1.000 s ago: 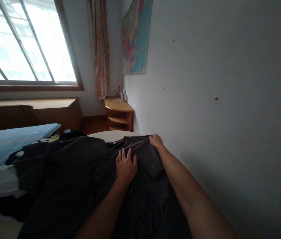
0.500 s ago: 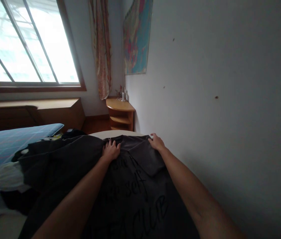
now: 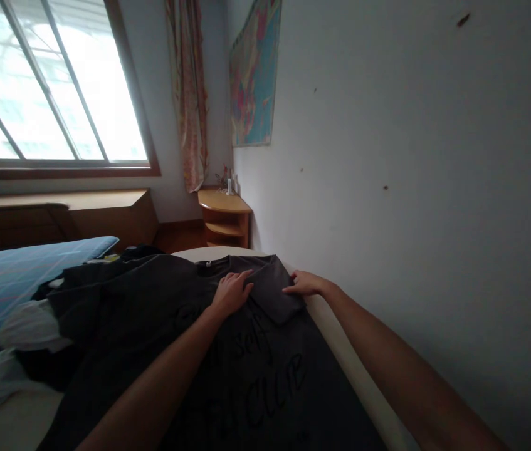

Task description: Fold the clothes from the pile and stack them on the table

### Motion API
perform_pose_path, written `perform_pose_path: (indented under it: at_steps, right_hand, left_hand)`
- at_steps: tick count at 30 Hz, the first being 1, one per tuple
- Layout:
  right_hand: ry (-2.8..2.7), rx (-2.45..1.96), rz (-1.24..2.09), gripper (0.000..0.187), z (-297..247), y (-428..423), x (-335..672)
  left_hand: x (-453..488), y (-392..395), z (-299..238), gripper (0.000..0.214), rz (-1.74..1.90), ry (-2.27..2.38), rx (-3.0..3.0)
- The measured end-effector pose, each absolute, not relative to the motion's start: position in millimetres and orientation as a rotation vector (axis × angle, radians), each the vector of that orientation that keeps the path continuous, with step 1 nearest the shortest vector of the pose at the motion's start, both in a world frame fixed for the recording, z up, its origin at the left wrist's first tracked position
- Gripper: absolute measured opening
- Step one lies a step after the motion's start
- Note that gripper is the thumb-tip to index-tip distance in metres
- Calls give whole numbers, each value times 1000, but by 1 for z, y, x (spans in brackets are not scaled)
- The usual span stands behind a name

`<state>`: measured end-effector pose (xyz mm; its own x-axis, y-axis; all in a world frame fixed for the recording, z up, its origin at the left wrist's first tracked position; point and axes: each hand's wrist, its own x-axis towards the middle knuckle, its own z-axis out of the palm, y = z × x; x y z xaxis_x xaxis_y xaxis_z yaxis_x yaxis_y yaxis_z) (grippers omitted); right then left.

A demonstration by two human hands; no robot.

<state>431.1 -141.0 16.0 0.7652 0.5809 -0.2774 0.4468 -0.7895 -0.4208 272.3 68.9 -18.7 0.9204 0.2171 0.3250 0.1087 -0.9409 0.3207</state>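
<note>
Nearest the viewer, a dark grey T-shirt point(image 3: 232, 369) lies spread over a cream surface point(image 3: 14, 416), its front up and its black lettering point(image 3: 274, 388) running across the chest; the surface shows at the near left, along the shirt's right side and in a curved strip beyond the collar. The person's left hand point(image 3: 231, 294) lies palm down on the shirt, just right of and nearer than the collar point(image 3: 213, 264), its fingers extended and its grip loose, with nothing held. To the right, the person's right hand point(image 3: 306, 283) reaches in to the outer edge of the right-side sleeve point(image 3: 272, 291), which lies folded inward over the chest; its grip is narrow, with the thumb on the cloth, though one cannot tell whether the fabric is pinched. The sleeve thus lies between the two hands. On the left, a crumpled white cloth point(image 3: 32, 326) touches the other side of the shirt, and beyond it slopes a light blue checked pad point(image 3: 34, 275). Farther off stand a long wooden cabinet point(image 3: 110, 216) on the left and a rounded wooden corner unit point(image 3: 224, 200) with small items on top. A patterned curtain point(image 3: 192, 100) hangs beside a bright window point(image 3: 58, 75) at the far left, while a colourful map point(image 3: 253, 81) hangs on the pale right-hand wall point(image 3: 354, 219), marked by a few dark spots.
</note>
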Motion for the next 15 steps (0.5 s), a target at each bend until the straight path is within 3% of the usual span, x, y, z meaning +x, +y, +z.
perform_pose_path:
  at_steps: [2, 4, 10, 15]
  right_hand:
    - [-809, -2648, 521, 69, 16, -150, 416]
    - [-819, -2673, 468, 73, 15, -157, 403]
    - [-859, -2737, 446, 49, 9, -177, 382]
    - [-812, -2742, 355, 32, 4, -183, 374]
  left_hand:
    - [273, 62, -19, 35, 515, 216, 2759]
    - [275, 60, -20, 32, 530, 233, 2731]
    - [272, 53, -16, 36, 628, 385, 2696]
    - [255, 21, -30, 51, 547, 216, 2794]
